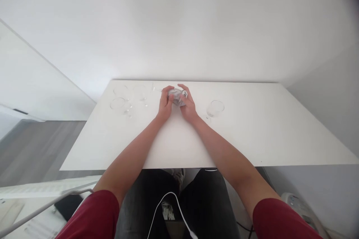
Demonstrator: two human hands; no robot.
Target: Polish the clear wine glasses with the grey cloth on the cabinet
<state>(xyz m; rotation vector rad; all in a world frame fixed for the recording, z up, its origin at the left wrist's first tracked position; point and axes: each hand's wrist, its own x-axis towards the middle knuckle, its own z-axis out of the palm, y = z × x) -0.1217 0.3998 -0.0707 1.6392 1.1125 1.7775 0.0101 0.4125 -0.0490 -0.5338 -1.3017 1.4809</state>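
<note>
My left hand is closed around the bowl of a clear stemmed glass, held sideways over the far part of the white table. Its thin stem and foot stick out to the left past my fingers. A crumpled light grey cloth with dark marks covers the bowl. My right hand grips this cloth with the thumb on top and the index finger stretched out along the far side. Much of the bowl is hidden by cloth and fingers. Another stemmed glass stands on the table to the right of my right hand.
Several more clear stemmed glasses stand at the left of the white table, hard to see against it. A white wall rises behind the far edge. A white cable loops over my lap.
</note>
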